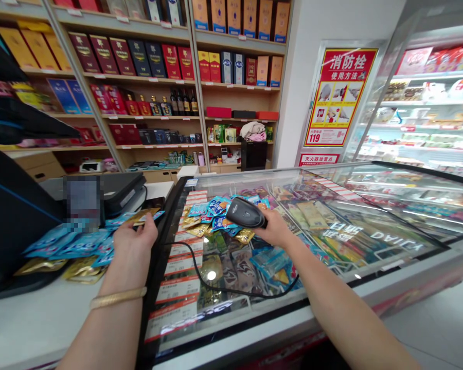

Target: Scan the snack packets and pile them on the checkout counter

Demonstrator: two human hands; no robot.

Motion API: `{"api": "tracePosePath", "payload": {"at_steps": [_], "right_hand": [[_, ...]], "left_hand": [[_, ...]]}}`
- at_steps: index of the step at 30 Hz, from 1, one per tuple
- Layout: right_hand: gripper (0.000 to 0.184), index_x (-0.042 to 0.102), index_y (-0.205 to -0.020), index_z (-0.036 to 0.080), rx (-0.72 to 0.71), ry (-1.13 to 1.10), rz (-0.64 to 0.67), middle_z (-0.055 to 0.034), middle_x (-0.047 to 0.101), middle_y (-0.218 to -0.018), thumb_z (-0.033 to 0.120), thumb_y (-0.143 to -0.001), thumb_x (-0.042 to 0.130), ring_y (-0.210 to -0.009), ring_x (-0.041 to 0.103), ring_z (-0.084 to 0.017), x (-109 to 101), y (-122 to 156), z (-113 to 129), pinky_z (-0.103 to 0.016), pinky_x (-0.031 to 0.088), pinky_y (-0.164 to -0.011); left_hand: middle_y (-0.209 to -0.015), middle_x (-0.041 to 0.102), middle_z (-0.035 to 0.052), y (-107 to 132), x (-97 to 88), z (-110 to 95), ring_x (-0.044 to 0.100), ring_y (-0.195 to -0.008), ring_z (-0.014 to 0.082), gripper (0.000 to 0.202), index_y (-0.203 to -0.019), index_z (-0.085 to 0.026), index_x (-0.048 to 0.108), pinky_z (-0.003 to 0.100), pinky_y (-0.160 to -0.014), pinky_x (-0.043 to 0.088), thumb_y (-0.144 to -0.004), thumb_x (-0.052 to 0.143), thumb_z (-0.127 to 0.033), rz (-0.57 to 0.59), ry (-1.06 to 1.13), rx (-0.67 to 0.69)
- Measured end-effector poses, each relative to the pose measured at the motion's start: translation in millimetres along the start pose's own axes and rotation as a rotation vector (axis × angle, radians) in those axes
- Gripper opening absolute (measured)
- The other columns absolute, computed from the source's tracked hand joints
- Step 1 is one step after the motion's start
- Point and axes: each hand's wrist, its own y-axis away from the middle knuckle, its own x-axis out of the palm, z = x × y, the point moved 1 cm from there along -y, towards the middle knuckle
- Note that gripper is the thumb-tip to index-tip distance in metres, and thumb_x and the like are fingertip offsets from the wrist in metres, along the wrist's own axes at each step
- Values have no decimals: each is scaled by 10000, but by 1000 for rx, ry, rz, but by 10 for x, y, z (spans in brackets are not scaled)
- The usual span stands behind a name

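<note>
My right hand (273, 228) is wrapped round the handle of a black barcode scanner (244, 212), held over the glass freezer lid with its head pointing left. Below and behind the scanner lies a loose pile of small blue and gold snack packets (200, 209) on the glass. At the left, my left hand (136, 234) is closed on a small gold packet (142, 216), its fingers partly hidden from my view. Right beside that hand, a heap of blue packets (77, 241) with some gold packets (85, 268) rests on the white counter.
The chest freezer's glass top (293, 205) spans the middle and right, with frozen goods inside. A black cable (231, 292) loops across it. A dark checkout machine (19, 205) stands at the left. Shelves of boxed bottles (139, 56) line the back, and a lit fridge (432, 103) is at right.
</note>
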Motion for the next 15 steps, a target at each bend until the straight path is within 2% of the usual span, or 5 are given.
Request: {"api": "tracePosePath", "payload": {"at_steps": [5,7,10,12,15], "right_hand": [[230,673,-939,188,3,-5,-35,-67,724,-918,238,-715,662,-836,657,-219,-17,-9,12,-299,487,-770],[211,671,-923,190,2,8,-48,-61,720,-894,241,-719,661,-810,653,-212,-18,-9,12,-292,482,-749],[200,671,-904,189,-10,37,-62,-59,714,-881,247,-713,664,-801,651,-212,-14,-7,11,-285,473,-728],[216,674,-920,189,-23,49,-62,-58,713,-875,257,-715,662,-798,652,-214,-10,-6,11,-286,468,-722],[226,677,-930,191,-20,70,-53,-59,716,-866,278,-722,664,-788,654,-215,-1,-6,9,-286,463,-713]], "left_hand": [[-757,583,23,270,169,-23,639,-825,185,53,-757,-208,491,427,-885,546,-755,541,-193,-20,-151,-59],[-765,634,16,434,261,9,639,-848,206,130,-793,-200,578,416,-905,528,-676,629,-219,71,-290,-16],[-864,722,72,650,352,83,647,-953,276,136,-767,-201,674,411,-945,490,-670,621,-280,387,-818,156],[-1016,737,124,731,361,141,648,-1021,324,231,-848,-202,719,431,-937,483,-715,561,-307,540,-1211,279],[-1109,706,208,746,347,210,648,-1038,387,432,-1089,-157,700,476,-872,494,-776,486,-365,549,-1552,329]]}}
